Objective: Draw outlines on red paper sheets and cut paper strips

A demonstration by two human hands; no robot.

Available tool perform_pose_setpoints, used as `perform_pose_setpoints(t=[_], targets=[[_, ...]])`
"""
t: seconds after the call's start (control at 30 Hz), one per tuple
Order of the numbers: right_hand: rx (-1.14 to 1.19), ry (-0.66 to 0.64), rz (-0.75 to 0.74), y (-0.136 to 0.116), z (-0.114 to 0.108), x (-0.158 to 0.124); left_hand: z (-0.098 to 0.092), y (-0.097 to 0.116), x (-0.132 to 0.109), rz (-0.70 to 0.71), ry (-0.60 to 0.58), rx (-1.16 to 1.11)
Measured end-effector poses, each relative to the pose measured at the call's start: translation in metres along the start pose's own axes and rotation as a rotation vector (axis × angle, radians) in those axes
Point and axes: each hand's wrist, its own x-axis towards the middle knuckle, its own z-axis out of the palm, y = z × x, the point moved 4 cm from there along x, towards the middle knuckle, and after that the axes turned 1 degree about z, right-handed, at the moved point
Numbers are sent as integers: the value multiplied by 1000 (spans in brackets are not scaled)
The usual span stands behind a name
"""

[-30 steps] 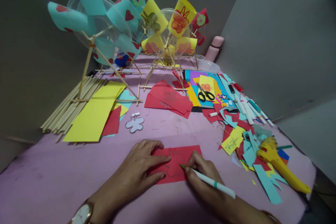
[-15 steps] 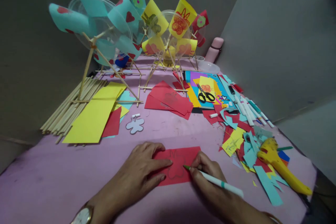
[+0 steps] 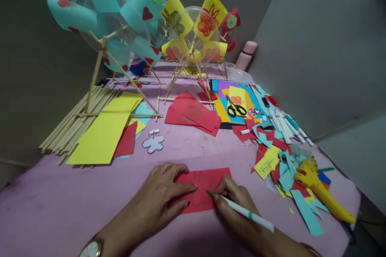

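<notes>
A red paper [image 3: 222, 174] lies on the pink tabletop, bearing a dark butterfly-like outline. My left hand [image 3: 165, 190] rests on the paper's left part, fingers spread and pressing it flat. In my right hand [image 3: 233, 200] is a white marker [image 3: 251, 216] with a green tip, held like a pen. Its tip touches the paper, or is just over it, at the right side of the outline. Beyond my left hand lies a white butterfly-shaped cutout [image 3: 153, 143]. More red paper pieces [image 3: 193, 114] lie farther back, one with a faint drawing on it.
Paper pinwheels on stick frames [image 3: 102, 48] stand at the back. Yellow sheets [image 3: 105, 132] lie over wooden sticks [image 3: 64, 128] at the left. Scissors [image 3: 235, 108], several markers [image 3: 283, 126], paper scraps [image 3: 267, 162] and a yellow glue gun [image 3: 322, 192] occupy the right side.
My right hand and the marker have shifted slightly left across the red paper. My left hand stays put on the paper. The camera view has tilted a little.
</notes>
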Motion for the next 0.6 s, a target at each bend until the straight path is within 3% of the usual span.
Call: perform_pose_setpoints(t=[0.6], targets=[[-27,58,-30,13,-3,-3,-3,3,1,9,12,3]])
